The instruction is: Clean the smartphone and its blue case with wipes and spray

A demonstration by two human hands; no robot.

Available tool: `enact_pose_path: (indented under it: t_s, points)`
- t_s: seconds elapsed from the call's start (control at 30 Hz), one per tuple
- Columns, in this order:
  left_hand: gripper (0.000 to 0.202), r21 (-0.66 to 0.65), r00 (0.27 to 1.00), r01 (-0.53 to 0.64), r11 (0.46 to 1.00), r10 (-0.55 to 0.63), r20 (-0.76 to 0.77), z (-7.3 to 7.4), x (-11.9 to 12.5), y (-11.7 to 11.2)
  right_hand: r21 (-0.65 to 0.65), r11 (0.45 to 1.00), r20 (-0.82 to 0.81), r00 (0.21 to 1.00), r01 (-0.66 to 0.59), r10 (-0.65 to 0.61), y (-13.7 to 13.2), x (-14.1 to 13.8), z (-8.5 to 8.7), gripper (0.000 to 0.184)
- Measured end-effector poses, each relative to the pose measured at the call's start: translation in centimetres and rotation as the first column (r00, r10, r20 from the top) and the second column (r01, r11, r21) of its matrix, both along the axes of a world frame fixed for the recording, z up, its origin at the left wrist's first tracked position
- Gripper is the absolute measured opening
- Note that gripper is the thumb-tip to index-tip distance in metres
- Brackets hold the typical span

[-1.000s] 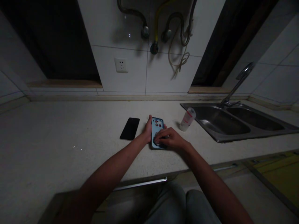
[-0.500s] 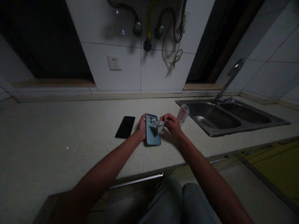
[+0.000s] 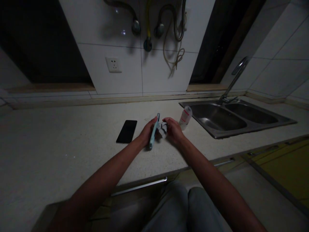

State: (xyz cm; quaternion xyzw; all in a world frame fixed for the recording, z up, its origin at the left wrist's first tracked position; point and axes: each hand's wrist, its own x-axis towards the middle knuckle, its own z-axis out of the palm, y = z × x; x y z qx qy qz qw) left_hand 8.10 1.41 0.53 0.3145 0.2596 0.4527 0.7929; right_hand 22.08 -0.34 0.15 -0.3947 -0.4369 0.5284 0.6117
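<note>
My left hand (image 3: 147,130) grips a light blue phone case (image 3: 154,131) and holds it tipped up on its long edge above the countertop (image 3: 72,141). My right hand (image 3: 173,130) is closed on a small crumpled grey cloth (image 3: 162,128) pressed against the case's face. A black phone (image 3: 126,131) lies flat on the counter just left of my left hand. A small white bottle with a red label (image 3: 185,117) stands to the right of my right hand, near the sink.
A steel double sink (image 3: 235,116) with a tap (image 3: 233,79) is set in the counter at right. A wall socket (image 3: 113,64) and hanging hoses (image 3: 169,35) are on the tiled wall behind. A drawer handle (image 3: 140,186) runs below the counter edge.
The case lay flat with my right hand rubbing its lower part. My right hand then lifted away with the cloth, and now my left hand has tilted the case onto its edge.
</note>
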Motion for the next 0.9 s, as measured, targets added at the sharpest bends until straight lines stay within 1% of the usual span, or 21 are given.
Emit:
enact_pose_path:
  t_s: [0.07, 0.13, 0.2, 0.23, 0.33, 0.37, 0.4, 0.47, 0.53, 0.57, 0.63, 0.73, 0.83, 0.9]
  points:
    - [0.017, 0.077, 0.999, -0.041, 0.996, 0.042, -0.005, 0.0, 0.1, -0.6, -0.009, 1.000, -0.006, 1.000, -0.018, 0.018, 0.0, 0.0, -0.1, 0.038]
    - [0.023, 0.122, 0.999, -0.039, 0.992, 0.038, 0.009, 0.1, 0.2, -1.0, -0.054, 0.996, -0.021, 0.998, -0.068, 0.067, -0.1, 0.0, -0.1, 0.042]
    - [0.027, 0.127, 1.000, -0.024, 0.992, 0.023, 0.009, 0.2, 0.1, -1.0, -0.078, 0.990, -0.020, 0.993, -0.114, 0.113, -0.3, 0.0, 0.0, 0.048]
    - [0.027, 0.117, 0.999, -0.040, 0.992, 0.039, 0.013, 0.1, 0.1, -0.9, -0.067, 0.990, -0.011, 0.992, -0.126, 0.125, -0.4, 0.0, 0.0, 0.048]
    - [0.021, 0.055, 0.990, -0.136, 0.989, 0.134, 0.040, 0.1, -0.1, -0.3, -0.028, 0.989, 0.027, 0.989, -0.142, 0.143, -0.7, 0.0, 0.1, 0.046]
    - [0.017, 0.020, 0.988, -0.147, 0.989, 0.145, 0.048, 0.1, -0.3, -0.2, -0.030, 0.987, 0.031, 0.987, -0.156, 0.156, -0.8, 0.0, 0.1, 0.045]
    - [0.012, -0.021, 0.989, -0.135, 0.991, 0.136, 0.053, 0.2, -0.4, -0.1, -0.041, 0.984, 0.027, 0.984, -0.173, 0.174, -0.9, -0.1, 0.1, 0.044]
    - [0.005, -0.107, 0.995, -0.067, 0.992, 0.074, 0.060, 0.4, -0.6, 0.0, -0.066, 0.977, 0.000, 0.979, -0.203, 0.204, -1.0, -0.2, 0.1, 0.043]
    - [0.009, -0.175, 0.997, -0.005, 0.985, 0.018, 0.071, 0.6, -0.8, 0.0, -0.071, 0.974, -0.025, 0.977, -0.214, 0.213, -1.1, -0.3, -0.1, 0.043]
    - [0.010, -0.193, 0.997, 0.005, 0.981, 0.011, 0.081, 0.7, -0.9, -0.1, -0.068, 0.976, -0.026, 0.978, -0.208, 0.207, -1.0, -0.4, -0.2, 0.044]
    - [0.013, -0.218, 0.994, -0.011, 0.976, 0.035, 0.107, 0.7, -0.8, -0.1, -0.054, 0.986, 0.013, 0.988, -0.156, 0.157, -0.8, -0.5, -0.6, 0.046]
    - [0.029, -0.254, 0.983, -0.058, 0.966, 0.099, 0.152, 0.7, -0.7, -0.1, -0.022, 1.000, 0.115, 0.993, 0.000, 0.002, -0.2, -0.6, -1.3, 0.046]
    - [0.045, -0.252, 0.976, -0.057, 0.966, 0.107, 0.189, 0.5, -0.7, 0.0, -0.011, 0.991, 0.154, 0.979, 0.136, -0.133, 0.5, 0.0, -1.9, 0.038]
    - [0.049, -0.246, 0.976, -0.057, 0.968, 0.106, 0.191, 0.5, -0.9, 0.1, -0.026, 0.976, 0.165, 0.964, 0.217, -0.210, 1.0, 0.6, -2.1, 0.034]
